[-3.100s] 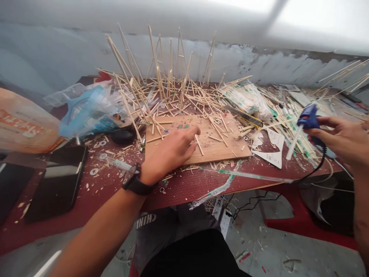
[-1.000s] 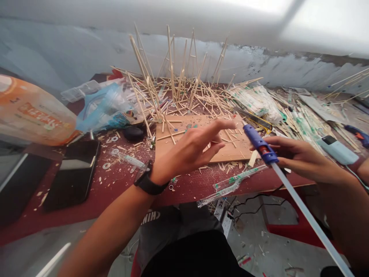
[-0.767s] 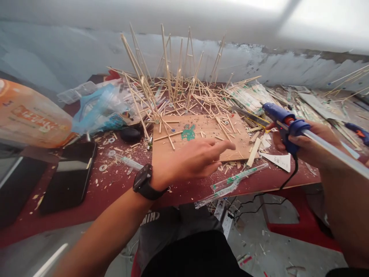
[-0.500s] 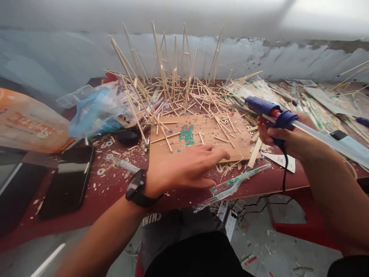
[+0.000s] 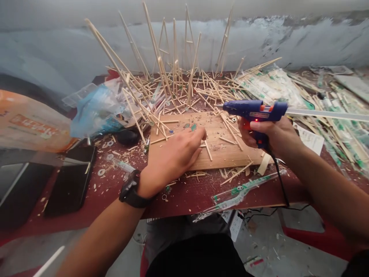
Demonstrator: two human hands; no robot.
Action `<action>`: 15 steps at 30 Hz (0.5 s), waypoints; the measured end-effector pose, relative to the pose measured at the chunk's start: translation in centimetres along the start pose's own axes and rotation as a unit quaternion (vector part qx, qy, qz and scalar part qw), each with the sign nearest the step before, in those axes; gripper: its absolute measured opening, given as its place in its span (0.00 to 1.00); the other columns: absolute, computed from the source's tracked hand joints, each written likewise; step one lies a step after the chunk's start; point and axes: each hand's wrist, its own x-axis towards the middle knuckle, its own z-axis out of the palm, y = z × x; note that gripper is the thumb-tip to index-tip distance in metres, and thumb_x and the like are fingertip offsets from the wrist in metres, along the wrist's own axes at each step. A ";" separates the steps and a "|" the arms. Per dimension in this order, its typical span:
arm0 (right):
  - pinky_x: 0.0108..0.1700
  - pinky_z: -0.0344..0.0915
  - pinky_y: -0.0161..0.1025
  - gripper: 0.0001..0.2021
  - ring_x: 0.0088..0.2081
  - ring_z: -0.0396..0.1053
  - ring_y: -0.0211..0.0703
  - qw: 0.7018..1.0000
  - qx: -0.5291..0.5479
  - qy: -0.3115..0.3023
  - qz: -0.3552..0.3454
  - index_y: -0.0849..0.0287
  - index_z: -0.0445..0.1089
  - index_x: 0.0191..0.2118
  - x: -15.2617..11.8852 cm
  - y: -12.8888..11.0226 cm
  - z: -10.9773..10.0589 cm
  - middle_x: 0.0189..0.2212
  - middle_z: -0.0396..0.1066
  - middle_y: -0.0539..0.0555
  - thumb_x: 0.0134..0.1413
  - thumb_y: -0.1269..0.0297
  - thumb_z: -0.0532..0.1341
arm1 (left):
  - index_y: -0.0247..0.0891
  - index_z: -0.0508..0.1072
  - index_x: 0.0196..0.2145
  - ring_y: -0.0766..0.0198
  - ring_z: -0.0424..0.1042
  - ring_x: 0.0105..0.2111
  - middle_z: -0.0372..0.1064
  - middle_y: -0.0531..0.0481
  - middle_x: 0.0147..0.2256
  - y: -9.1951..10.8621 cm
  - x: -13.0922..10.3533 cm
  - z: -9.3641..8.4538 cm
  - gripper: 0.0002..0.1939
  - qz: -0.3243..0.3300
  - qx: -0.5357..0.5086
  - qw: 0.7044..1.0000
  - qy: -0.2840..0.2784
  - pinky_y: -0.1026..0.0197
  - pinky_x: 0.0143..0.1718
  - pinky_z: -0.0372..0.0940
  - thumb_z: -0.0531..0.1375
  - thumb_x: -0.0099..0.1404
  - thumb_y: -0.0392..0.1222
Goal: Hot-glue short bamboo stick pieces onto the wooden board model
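Note:
My right hand (image 5: 266,132) is wrapped round the grip of a blue glue gun (image 5: 250,109), whose nozzle points left above the wooden board (image 5: 178,161); a clear glue stick (image 5: 325,114) juts from its back. My left hand (image 5: 180,154), with a black watch on the wrist, rests over the middle of the board with its fingers bent down. Beside its fingertips lies a short wooden stick (image 5: 208,150); whether the fingers grip a stick is hidden. More sticks (image 5: 233,130) lie on the right part of the board.
Behind the board stand tall stick frames (image 5: 161,69) among a heap of loose sticks. Plastic bags (image 5: 95,109) and a dark phone (image 5: 67,184) are at left. Stick packets (image 5: 268,86) lie at back right, and a torn wrapper (image 5: 239,192) near the front edge.
My left hand has drawn its outstretched fingers in and moved up and left over the board. My right hand has brought the glue gun left, its nozzle now lower. The view has shifted slightly.

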 end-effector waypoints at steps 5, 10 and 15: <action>0.20 0.53 0.38 0.14 0.18 0.58 0.34 0.999 -0.048 -0.005 0.000 0.53 0.70 0.34 -0.5 0.9 -0.1 0.19 0.62 0.45 0.55 0.52 0.73 | 0.38 0.68 0.45 0.57 0.73 0.38 0.74 0.46 0.38 -0.1 0.1 0.3 0.07 0.006 -0.006 1.000 0.015 0.55 0.41 0.67 0.55 0.73 0.29; 0.19 0.54 0.38 0.15 0.18 0.60 0.35 0.998 -0.064 -0.028 -0.008 0.53 0.72 0.33 -0.9 1.3 -0.8 0.20 0.64 0.46 0.54 0.50 0.74 | 0.40 0.66 0.43 0.63 0.72 0.35 0.73 0.50 0.36 -0.5 0.5 -0.1 0.09 0.024 -0.065 0.994 0.088 0.58 0.38 0.68 0.56 0.70 0.27; 0.21 0.59 0.39 0.13 0.20 0.63 0.37 0.995 -0.086 -0.038 -0.016 0.54 0.74 0.30 -1.3 2.2 -2.2 0.19 0.66 0.49 0.56 0.52 0.72 | 0.40 0.66 0.42 0.66 0.72 0.34 0.72 0.53 0.36 -0.4 0.9 -0.3 0.09 0.018 -0.119 0.983 0.140 0.61 0.37 0.70 0.58 0.70 0.27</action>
